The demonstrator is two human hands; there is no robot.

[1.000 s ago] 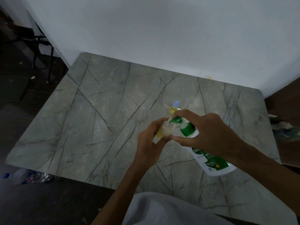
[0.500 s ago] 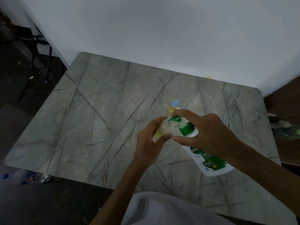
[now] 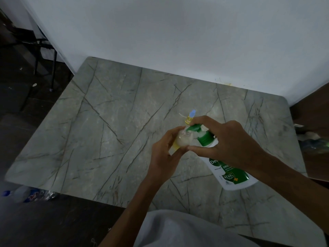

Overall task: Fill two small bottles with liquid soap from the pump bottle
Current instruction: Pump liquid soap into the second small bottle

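A white pump bottle (image 3: 229,177) with a green label and green pump head (image 3: 195,128) stands on the grey marble table (image 3: 110,139). My right hand (image 3: 226,139) lies over the pump, index finger on its top, thumb low beside it. My left hand (image 3: 165,154) holds a small clear bottle (image 3: 183,139), part full of yellowish soap, with its mouth under the pump spout. A second small bottle (image 3: 189,118) with yellow liquid and a blue cap stands just behind the spout.
A white wall (image 3: 178,32) runs along the table's far edge. On the dark floor at lower left lies a plastic bottle (image 3: 26,194). Chair legs (image 3: 44,56) stand at the far left. Some clutter (image 3: 313,139) sits beyond the table's right edge.
The green pump head has risen a little under my right index finger. Both hands and the small bottle stay in the same place.
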